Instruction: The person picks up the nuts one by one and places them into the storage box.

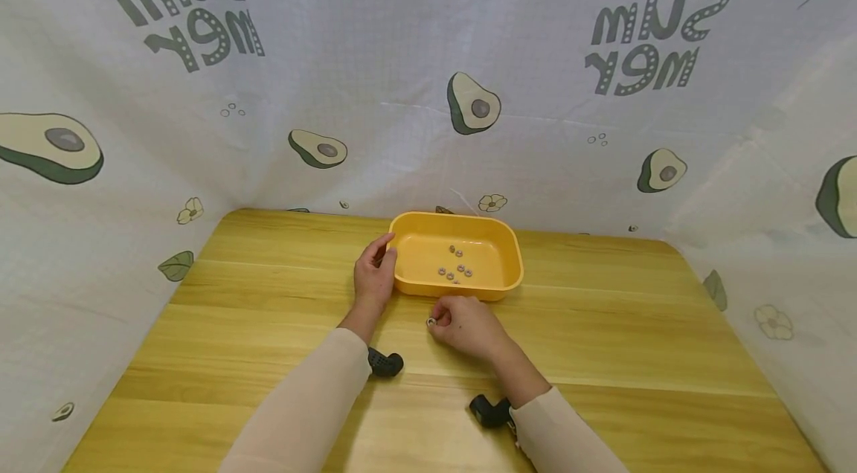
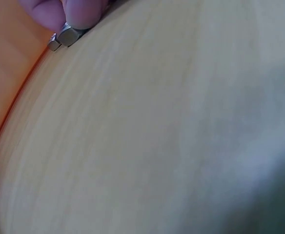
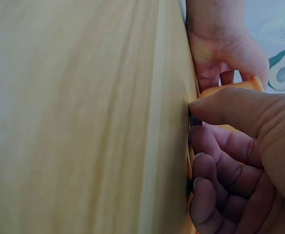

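A yellow plastic bin (image 1: pixel 418 287) stands on the wooden table, with several small metal nuts (image 1: pixel 460 268) scattered on its floor. My left hand (image 1: pixel 376 278) grips the bin's left end at the rim. Just in front of the bin's near wall, my right hand (image 1: pixel 469 326) pinches a metal nut (image 1: pixel 431 322) between thumb and forefinger, low at the tabletop. The left wrist view shows this hex nut (image 2: pixel 69 35) under the fingertips, with a second nut (image 2: pixel 54 43) beside it, close to the orange-looking bin wall. In the right wrist view the other right fingers are curled.
The wooden table (image 1: pixel 636 324) extends to both sides. A white curtain (image 1: pixel 402 86) printed with avocados hangs behind the bin and along both sides. Black wrist-worn devices (image 1: pixel 492 411) sit by both sleeves.
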Available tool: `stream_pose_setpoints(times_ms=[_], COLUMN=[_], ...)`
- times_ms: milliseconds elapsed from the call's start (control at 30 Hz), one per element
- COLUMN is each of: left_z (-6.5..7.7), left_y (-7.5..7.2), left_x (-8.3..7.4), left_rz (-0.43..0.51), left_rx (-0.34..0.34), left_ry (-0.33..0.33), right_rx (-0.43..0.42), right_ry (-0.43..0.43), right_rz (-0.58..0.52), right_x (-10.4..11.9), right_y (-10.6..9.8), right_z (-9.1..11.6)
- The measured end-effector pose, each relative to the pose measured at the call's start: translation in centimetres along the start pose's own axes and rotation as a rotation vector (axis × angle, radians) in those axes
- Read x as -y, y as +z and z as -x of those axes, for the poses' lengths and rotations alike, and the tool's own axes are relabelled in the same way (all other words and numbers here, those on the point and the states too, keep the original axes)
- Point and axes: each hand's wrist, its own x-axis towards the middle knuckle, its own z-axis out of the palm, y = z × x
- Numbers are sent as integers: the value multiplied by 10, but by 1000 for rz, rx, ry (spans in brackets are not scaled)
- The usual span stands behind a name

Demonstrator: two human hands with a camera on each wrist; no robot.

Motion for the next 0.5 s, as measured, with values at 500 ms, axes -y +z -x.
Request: stream_pose_setpoints(times_ms=[500], left_z=[0], left_y=[0], left_x=[0], left_rz=[8], left_rx=[-1], left_ry=[0], right_rx=[-46], right_ry=[-36], right_rz=[7], right_x=[7], right_y=[-13], right_z=[9])
